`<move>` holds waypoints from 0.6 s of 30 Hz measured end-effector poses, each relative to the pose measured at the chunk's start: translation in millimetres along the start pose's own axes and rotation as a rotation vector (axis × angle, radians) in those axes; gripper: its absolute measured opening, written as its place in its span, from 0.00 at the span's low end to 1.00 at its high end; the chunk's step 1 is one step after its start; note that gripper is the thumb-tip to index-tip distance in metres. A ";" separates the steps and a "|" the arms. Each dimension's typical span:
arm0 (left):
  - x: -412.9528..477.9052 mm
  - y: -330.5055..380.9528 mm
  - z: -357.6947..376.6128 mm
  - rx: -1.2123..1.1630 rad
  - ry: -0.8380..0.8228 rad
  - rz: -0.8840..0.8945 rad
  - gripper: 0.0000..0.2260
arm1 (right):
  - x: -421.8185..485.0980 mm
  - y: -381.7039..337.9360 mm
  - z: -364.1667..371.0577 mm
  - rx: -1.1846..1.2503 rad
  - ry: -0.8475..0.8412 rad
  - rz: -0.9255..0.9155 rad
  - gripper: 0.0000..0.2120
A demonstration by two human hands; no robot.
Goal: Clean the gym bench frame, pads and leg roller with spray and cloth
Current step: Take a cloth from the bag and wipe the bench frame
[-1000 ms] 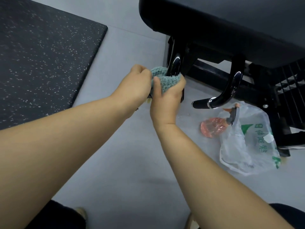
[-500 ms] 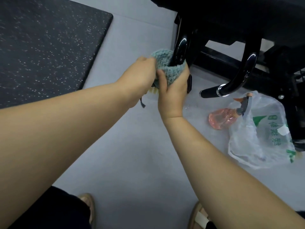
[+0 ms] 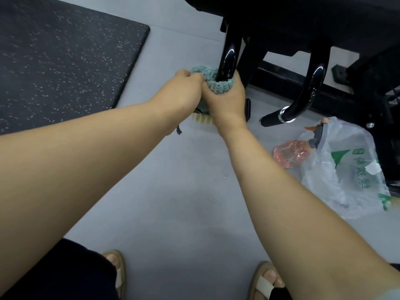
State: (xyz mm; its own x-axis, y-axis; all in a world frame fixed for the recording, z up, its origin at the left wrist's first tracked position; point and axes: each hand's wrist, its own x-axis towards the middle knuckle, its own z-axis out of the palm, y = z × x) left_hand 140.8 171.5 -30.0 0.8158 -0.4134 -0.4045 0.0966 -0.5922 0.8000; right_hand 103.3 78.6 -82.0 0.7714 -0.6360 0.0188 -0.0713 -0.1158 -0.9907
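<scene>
A teal knitted cloth is wrapped around the lower part of a glossy black curved bar of the gym bench frame. My right hand grips the cloth around the bar from below and the right. My left hand pinches the cloth's left side. The bench's black pad fills the top right. A second curved black bar with a chrome ring hangs to the right. A pink spray bottle lies on the floor, right of my right forearm.
A white plastic bag with green print lies beside the bottle. A yellowish brush peeks out under my hands. A black speckled rubber mat covers the floor at the left. My sandalled feet are at the bottom.
The view has shifted upward relative to the bench, so more floor and my feet show. Both hands keep the cloth wrapped on the bar and have slid it slightly lower.
</scene>
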 end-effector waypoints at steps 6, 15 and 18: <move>-1.2 -1.0 -1.5 -0.070 0.026 -0.047 0.16 | 29.4 3.7 -30.6 0.078 -0.551 0.148 0.16; -12.5 12.8 6.1 -0.161 -0.021 -0.056 0.15 | -34.3 27.1 15.6 0.097 0.174 -0.057 0.21; -16.1 14.2 10.3 -0.132 -0.031 -0.029 0.11 | -32.2 32.4 2.6 0.235 0.202 0.030 0.16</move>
State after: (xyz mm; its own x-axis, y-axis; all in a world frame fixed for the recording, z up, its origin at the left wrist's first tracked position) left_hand 123.2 162.6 -16.7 0.7939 -0.4193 -0.4404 0.1960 -0.5091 0.8381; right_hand 77.8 97.4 -115.0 0.6285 -0.7778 -0.0075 0.0746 0.0699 -0.9948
